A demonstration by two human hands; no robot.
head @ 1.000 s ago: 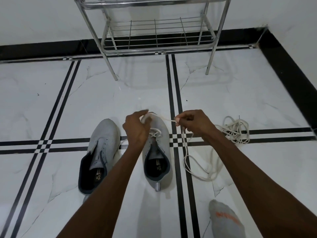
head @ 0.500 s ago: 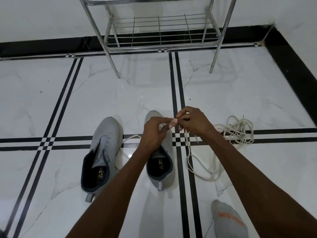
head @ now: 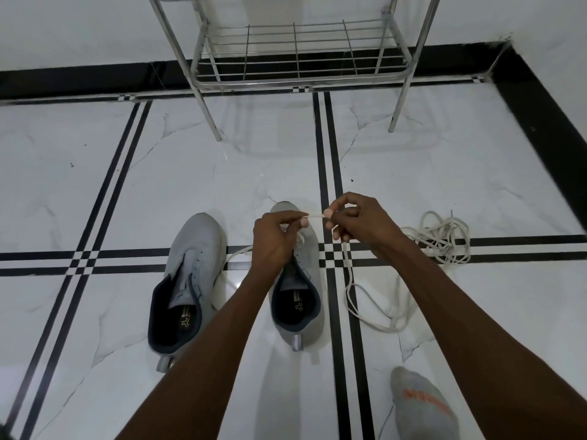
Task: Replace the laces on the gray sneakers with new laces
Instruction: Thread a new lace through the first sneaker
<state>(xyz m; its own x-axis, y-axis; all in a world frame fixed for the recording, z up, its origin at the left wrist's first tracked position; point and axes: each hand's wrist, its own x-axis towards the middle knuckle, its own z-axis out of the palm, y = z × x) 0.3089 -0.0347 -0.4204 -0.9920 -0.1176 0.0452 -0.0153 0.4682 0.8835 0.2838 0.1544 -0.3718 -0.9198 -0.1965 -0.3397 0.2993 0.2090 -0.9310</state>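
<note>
Hands meet above the toe of the right-hand gray sneaker (head: 297, 300), which stands on the white marble floor (head: 95, 192) just beside a black double stripe. The left hand (head: 274, 241) pinches a short stretch of white lace (head: 349, 281) between thumb and forefinger, the other fingers curled; the right hand (head: 359, 222) pinches the same lace close by, so a brief taut piece spans between the two pinches. From the right hand the lace drops to the floor and loops out to the right of the shoe — another stretch curves on the floor between the two shoes. The left-hand gray sneaker (head: 190, 281) stands apart to the left, its eyelets bare. A tangled pile of white laces (head: 441, 239) lies further right. A gray-socked foot (head: 419, 408) shows at the bottom edge, and a metal shoe rack (head: 295, 58) stands against the wall.
</note>
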